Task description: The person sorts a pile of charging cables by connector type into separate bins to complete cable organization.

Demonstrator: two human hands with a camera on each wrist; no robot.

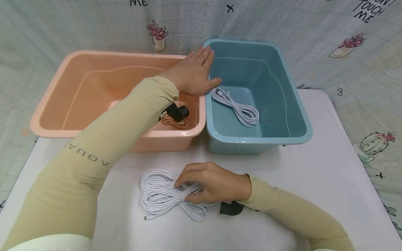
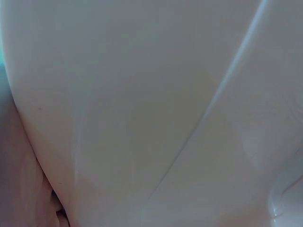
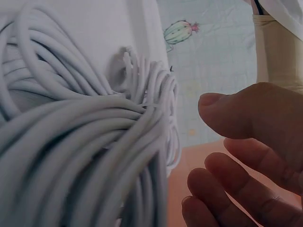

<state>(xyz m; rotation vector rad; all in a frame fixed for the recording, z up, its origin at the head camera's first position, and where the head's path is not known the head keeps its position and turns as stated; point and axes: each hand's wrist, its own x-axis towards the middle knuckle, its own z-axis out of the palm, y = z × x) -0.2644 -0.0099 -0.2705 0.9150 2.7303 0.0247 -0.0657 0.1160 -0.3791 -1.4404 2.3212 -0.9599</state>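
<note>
On white table (image 1: 314, 181), right hand (image 1: 216, 183) clamped around bundled white cable (image 1: 163, 195), gathering loops together; left hand (image 1: 193, 75) flat, fingers straight, resting across pink bin (image 1: 56, 101) and blue bin (image 1: 295, 104) rims, steadying them.

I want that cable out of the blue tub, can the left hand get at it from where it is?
Probably yes. The left hand lies flat on the rims where the pink tub meets the blue tub. The white cable lies uncovered just below its fingers.
</note>
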